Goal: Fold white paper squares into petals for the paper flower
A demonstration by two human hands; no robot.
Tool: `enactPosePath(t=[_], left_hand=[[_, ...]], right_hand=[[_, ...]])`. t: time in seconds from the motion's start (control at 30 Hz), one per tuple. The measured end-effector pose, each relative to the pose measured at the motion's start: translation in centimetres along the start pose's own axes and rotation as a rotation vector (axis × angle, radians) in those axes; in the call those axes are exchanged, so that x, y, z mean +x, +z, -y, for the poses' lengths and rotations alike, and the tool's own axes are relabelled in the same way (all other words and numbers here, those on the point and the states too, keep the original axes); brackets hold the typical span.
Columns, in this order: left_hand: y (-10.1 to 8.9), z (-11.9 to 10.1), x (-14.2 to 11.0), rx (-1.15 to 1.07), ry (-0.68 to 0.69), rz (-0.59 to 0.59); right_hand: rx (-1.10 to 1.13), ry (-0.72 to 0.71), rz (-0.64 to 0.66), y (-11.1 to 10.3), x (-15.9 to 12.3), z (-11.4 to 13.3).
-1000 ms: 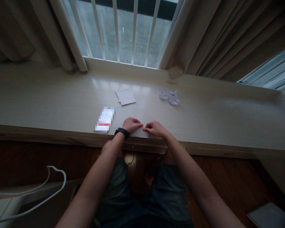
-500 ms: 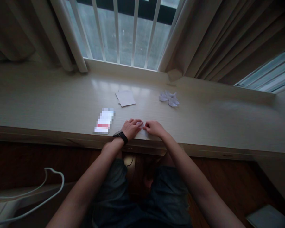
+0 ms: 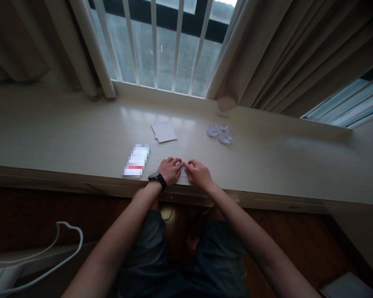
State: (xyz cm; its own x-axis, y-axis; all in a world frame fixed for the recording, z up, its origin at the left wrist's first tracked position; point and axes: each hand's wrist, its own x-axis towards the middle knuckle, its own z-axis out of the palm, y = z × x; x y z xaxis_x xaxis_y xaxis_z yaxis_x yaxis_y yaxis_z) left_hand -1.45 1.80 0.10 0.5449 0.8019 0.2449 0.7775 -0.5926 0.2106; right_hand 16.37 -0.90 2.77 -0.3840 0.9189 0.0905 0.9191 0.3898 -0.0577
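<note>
A small piece of white paper (image 3: 184,172) lies at the front edge of the desk-like ledge, partly hidden between my hands. My left hand (image 3: 169,170), with a dark watch on its wrist, has thumb and forefinger closed on the paper's left side. From the right, my right hand (image 3: 199,172) pinches it with bent fingers, the fingertips of both hands nearly meeting at its top. Beyond them rests a stack of square white paper sheets (image 3: 164,132). Farther right sit several folded white paper pieces (image 3: 220,133), clustered together.
A phone with a lit, blurred screen (image 3: 136,161) lies left of my hands. Behind the ledge (image 3: 273,161) are a barred window (image 3: 164,54) and beige curtains (image 3: 261,54). A white cable (image 3: 81,236) loops at lower left.
My right hand has turned and its fingertips have come in against my left fingers at the paper's top. The view has tilted up slightly.
</note>
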Motion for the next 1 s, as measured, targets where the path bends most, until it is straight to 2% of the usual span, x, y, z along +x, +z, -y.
enactPosePath(t=[0.2, 0.4, 0.53, 0.83, 1.0], left_hand=[[-0.3, -0.2, -0.1, 0.017, -0.016, -0.009], [-0.6, -0.3, 0.0, 0.036, -0.014, 0.001], [-0.6, -0.3, 0.0, 0.05, -0.024, -0.002], [-0.5, -0.5, -0.1, 0.044, -0.02, -0.006], [-0.5, -0.4, -0.2, 0.024, 0.035, -0.013]], right_hand=[[0.019, -0.023, -0.098, 1.4, -0.9, 0.3], [0.002, -0.043, -0.152, 1.7, -2.2, 0.0], [-0.015, -0.021, -0.142, 1.5, -3.0, -0.2], [-0.077, -0.068, -0.107, 1.6, -5.6, -1.0], [-0.119, -0.054, -0.073, 1.3, -5.4, -1.5]])
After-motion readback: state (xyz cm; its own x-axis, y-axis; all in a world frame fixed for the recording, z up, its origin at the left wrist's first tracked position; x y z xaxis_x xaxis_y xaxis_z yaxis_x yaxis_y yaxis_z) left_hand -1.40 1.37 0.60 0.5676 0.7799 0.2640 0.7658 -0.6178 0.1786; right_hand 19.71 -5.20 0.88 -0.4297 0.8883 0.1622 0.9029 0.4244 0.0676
